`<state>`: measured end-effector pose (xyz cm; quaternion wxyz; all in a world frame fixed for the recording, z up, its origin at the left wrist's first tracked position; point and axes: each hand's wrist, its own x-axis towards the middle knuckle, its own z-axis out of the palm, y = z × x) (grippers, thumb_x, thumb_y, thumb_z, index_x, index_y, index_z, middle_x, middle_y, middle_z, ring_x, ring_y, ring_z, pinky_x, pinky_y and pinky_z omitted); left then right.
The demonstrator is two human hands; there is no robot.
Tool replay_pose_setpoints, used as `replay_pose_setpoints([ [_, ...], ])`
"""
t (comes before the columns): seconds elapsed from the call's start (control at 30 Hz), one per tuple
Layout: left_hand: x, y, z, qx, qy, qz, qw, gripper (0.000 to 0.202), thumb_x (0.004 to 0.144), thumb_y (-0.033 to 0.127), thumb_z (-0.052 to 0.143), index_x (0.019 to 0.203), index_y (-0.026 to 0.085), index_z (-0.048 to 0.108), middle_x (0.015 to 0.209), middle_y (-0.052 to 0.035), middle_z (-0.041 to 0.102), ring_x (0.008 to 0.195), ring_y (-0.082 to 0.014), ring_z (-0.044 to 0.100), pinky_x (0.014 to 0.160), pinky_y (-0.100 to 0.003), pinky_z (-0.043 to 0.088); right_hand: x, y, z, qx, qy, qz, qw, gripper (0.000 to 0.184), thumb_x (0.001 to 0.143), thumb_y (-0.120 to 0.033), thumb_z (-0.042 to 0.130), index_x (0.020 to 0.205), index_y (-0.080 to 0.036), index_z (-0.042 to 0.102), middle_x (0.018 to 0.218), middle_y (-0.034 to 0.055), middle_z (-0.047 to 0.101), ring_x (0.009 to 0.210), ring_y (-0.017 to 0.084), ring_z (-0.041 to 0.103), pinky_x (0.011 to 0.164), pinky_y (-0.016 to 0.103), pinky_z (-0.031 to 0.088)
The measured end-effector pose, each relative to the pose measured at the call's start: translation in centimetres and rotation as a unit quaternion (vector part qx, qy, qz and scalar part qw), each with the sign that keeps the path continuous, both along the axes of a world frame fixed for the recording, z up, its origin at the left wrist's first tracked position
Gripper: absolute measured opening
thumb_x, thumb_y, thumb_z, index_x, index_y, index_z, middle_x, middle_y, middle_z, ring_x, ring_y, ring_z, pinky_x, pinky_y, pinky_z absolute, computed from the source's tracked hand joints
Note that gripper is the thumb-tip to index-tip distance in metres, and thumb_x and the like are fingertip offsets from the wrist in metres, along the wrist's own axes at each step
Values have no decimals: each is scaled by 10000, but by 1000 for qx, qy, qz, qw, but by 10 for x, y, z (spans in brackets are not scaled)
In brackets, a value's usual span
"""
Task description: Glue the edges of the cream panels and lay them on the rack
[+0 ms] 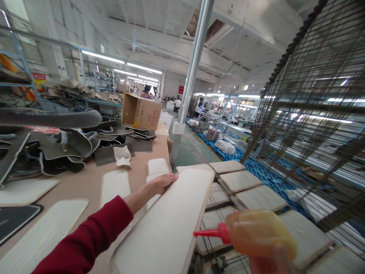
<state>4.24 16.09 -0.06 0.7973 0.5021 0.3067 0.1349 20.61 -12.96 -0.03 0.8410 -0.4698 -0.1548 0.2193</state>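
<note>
My left hand (164, 183) grips the far left edge of a long white panel (168, 220) with rounded corners, its fingers closed over the rim. The panel is tilted and reaches past the table's right edge. In my right hand (269, 262), low at the right, is a squeeze bottle (261, 234) of amber liquid with a red nozzle. The bottle lies sideways, its tip at the panel's right edge; whether it touches cannot be made out. Most of my right hand is hidden behind the bottle or out of frame.
More white panels (54, 224) lie on the brown table (94, 182). Dark cut pieces (65, 148) are heaped at the left, near a cardboard box (142, 112). At the right, a wire rack (310, 87) rises above rows of pale panels (262, 198). A metal post (191, 68) stands ahead.
</note>
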Motion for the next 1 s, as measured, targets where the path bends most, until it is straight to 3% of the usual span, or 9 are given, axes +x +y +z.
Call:
replay_pose_setpoints([
  [0.23,5,6,-5,-5,3,14,1000,333,695,380,750,876,155,583,684,-37,698,624,-204,658,621,-330,533,3,-5,-7,15,82,13,996,892,486,-529,811,1276,-221,531,1288,146,567,1153,398,528,749,389,581],
  [0.37,7,10,-6,-12,6,22,1000,282,736,351,721,879,153,581,687,-36,702,613,-195,658,615,-318,532,2,-6,-9,20,90,8,996,884,492,-506,819,1284,-246,526,1328,129,539,1163,391,521,733,365,582],
  [0.7,10,17,-6,-34,10,44,998,197,786,286,671,900,137,609,681,-44,714,590,-186,663,616,-297,539,1,-11,-16,1,68,23,997,800,583,-543,760,1284,-238,522,1332,140,533,1156,402,525,730,426,591],
  [0.9,9,23,-8,-44,19,56,997,201,841,293,602,918,108,621,677,-67,715,572,-187,658,627,-304,547,0,-10,-15,-1,55,35,998,877,531,-600,760,1291,-238,513,1344,156,517,1178,459,485,770,579,559],
  [1.0,8,25,-8,-51,20,63,996,220,844,304,603,934,104,622,679,-69,715,565,-188,657,626,-312,549,-1,-11,-16,-11,57,40,998,863,540,-621,744,1282,-244,516,1350,152,512,1188,461,476,767,600,556],
])
